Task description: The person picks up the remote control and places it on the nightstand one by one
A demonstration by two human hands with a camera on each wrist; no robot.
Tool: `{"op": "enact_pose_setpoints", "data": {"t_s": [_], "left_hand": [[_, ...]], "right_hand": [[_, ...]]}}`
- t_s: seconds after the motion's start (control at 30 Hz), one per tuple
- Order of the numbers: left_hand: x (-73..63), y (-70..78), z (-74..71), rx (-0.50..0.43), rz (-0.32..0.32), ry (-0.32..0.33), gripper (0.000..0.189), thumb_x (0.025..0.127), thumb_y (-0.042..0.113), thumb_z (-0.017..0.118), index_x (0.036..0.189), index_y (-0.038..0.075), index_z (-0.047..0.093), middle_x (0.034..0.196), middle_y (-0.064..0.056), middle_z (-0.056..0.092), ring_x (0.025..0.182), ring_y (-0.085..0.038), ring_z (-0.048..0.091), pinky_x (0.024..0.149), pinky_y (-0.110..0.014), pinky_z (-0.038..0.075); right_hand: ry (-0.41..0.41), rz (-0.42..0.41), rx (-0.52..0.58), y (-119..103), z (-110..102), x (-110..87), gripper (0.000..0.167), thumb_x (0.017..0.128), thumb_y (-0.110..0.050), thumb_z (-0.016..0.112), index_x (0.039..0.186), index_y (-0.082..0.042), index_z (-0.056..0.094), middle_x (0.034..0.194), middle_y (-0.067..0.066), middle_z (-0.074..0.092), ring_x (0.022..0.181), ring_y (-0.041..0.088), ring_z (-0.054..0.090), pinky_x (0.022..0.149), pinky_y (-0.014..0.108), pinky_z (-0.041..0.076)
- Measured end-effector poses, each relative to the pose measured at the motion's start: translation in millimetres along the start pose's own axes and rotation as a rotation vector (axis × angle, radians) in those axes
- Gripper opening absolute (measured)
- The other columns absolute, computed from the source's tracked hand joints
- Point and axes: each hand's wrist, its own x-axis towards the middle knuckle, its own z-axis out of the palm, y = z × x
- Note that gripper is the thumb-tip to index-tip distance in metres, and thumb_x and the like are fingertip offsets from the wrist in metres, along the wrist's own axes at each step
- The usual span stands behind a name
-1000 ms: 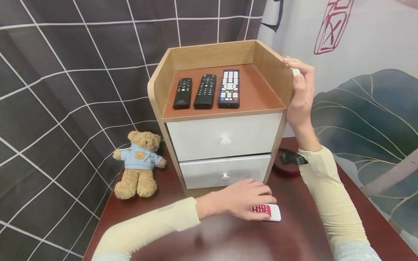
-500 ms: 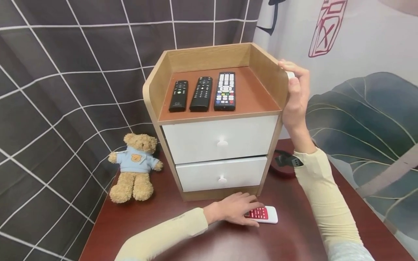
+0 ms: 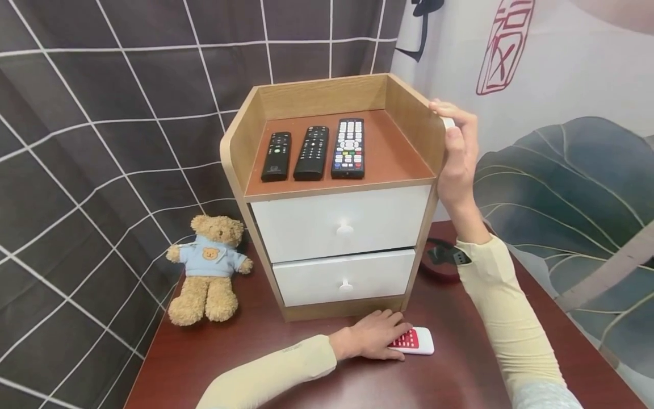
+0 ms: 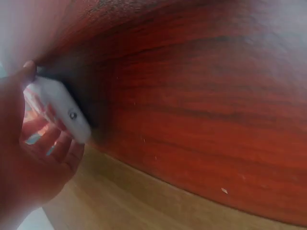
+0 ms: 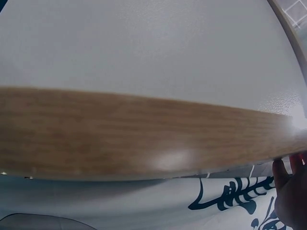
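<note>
A small white remote with a red face (image 3: 420, 341) lies on the dark red table (image 3: 255, 352), just in front of a wooden cabinet (image 3: 245, 147). My left hand (image 3: 380, 339) lies over its left end. In the left wrist view my fingers (image 4: 57, 148) curl round the remote (image 4: 62, 112). My right hand (image 3: 456, 153) grips the cabinet's right side wall at its top rim, thumb on the rim. In the right wrist view only that wooden edge (image 5: 144, 129) and my fingertips (image 5: 290, 191) show. Three black remotes (image 3: 313, 152) lie side by side on the cabinet's top tray.
The cabinet has two closed white drawers (image 3: 342, 227) with small knobs. A teddy bear in a blue shirt (image 3: 206, 267) sits left of it. A black strap-like object (image 3: 441, 257) lies behind my right forearm. Checked and leaf-printed cloths hang behind.
The view has pulled back and shifted, so the cabinet sits lower and further left in the frame. Both hands keep their holds on the white remote and the side wall.
</note>
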Motion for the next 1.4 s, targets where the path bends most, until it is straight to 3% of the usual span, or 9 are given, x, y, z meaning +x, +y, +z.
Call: {"op": "enact_pose_setpoints", "data": {"t_s": [0.17, 0.37, 0.5, 0.73, 0.9, 1.07, 1.2, 1.4], "left_hand": [[4.9, 2.9, 2.8, -0.001, -0.032, -0.041, 0.069, 0.09, 0.067, 0.056, 0.142, 0.022, 0.05, 0.12, 0.008, 0.053, 0.102, -0.007, 0.05, 0.085, -0.019, 0.043], [5.1, 4.1, -1.0, -0.003, -0.056, -0.027, 0.065, 0.085, 0.067, 0.063, 0.133, 0.024, 0.056, 0.116, 0.01, 0.054, 0.098, -0.004, 0.051, 0.078, -0.017, 0.043], [1.1, 5.5, -9.0, -0.001, -0.064, 0.003, 0.063, 0.081, 0.068, 0.066, 0.126, 0.025, 0.061, 0.111, 0.011, 0.057, 0.092, -0.003, 0.052, 0.07, -0.015, 0.043], [-16.8, 5.0, -34.1, -0.119, -0.031, 0.041, 0.058, 0.079, 0.067, 0.067, 0.121, 0.028, 0.067, 0.099, 0.015, 0.058, 0.083, 0.003, 0.054, 0.062, -0.01, 0.039], [-33.6, 3.5, -74.4, -0.154, -0.011, 0.052, 0.06, 0.08, 0.068, 0.065, 0.124, 0.028, 0.064, 0.102, 0.018, 0.057, 0.085, 0.007, 0.052, 0.062, -0.007, 0.037], [-54.6, -7.9, -135.8, -0.192, 0.022, 0.081, 0.057, 0.08, 0.065, 0.068, 0.125, 0.029, 0.063, 0.098, 0.019, 0.055, 0.079, 0.01, 0.047, 0.059, -0.005, 0.033], [-72.4, -18.2, -184.1, -0.199, 0.039, 0.166, 0.056, 0.08, 0.061, 0.069, 0.124, 0.027, 0.064, 0.099, 0.019, 0.058, 0.079, 0.009, 0.048, 0.059, -0.006, 0.033], [-92.1, -18.5, -246.3, -0.195, -0.021, 0.248, 0.06, 0.081, 0.059, 0.07, 0.128, 0.023, 0.063, 0.105, 0.014, 0.061, 0.085, 0.004, 0.051, 0.062, -0.01, 0.038]], "right_hand": [[-0.013, 0.0, -0.011, -1.3, 0.7, -1.5, 0.035, 0.093, -0.012, 0.034, 0.113, -0.005, 0.061, 0.119, -0.005, 0.064, 0.128, 0.024, 0.051, 0.114, 0.035, 0.03], [-0.019, -0.006, 0.007, -0.4, -1.1, 0.4, 0.034, 0.093, -0.012, 0.034, 0.114, -0.004, 0.06, 0.121, -0.003, 0.064, 0.129, 0.026, 0.05, 0.115, 0.036, 0.029], [-0.015, -0.004, 0.009, 0.6, -2.5, 1.3, 0.034, 0.093, -0.013, 0.035, 0.113, -0.004, 0.06, 0.121, -0.003, 0.064, 0.129, 0.026, 0.049, 0.115, 0.035, 0.029], [-0.015, -0.002, -0.007, 0.1, -4.5, -0.6, 0.035, 0.092, -0.012, 0.035, 0.114, -0.004, 0.061, 0.12, -0.004, 0.064, 0.129, 0.025, 0.05, 0.114, 0.035, 0.03], [-0.025, -0.003, 0.012, 1.2, -2.9, 0.2, 0.035, 0.092, -0.011, 0.035, 0.114, -0.004, 0.06, 0.121, -0.004, 0.064, 0.129, 0.025, 0.049, 0.114, 0.035, 0.03], [-0.029, -0.004, 0.034, 3.6, -1.2, 2.1, 0.034, 0.092, -0.011, 0.035, 0.114, -0.005, 0.06, 0.121, -0.004, 0.063, 0.129, 0.025, 0.049, 0.114, 0.035, 0.03], [-0.028, -0.005, 0.034, 2.8, -0.8, 1.5, 0.034, 0.092, -0.01, 0.035, 0.113, -0.004, 0.061, 0.12, -0.004, 0.064, 0.128, 0.024, 0.05, 0.114, 0.036, 0.03], [-0.028, -0.001, 0.01, 0.8, -1.7, -0.6, 0.035, 0.093, -0.01, 0.034, 0.115, -0.004, 0.061, 0.121, -0.005, 0.064, 0.129, 0.024, 0.049, 0.114, 0.035, 0.029]]}}
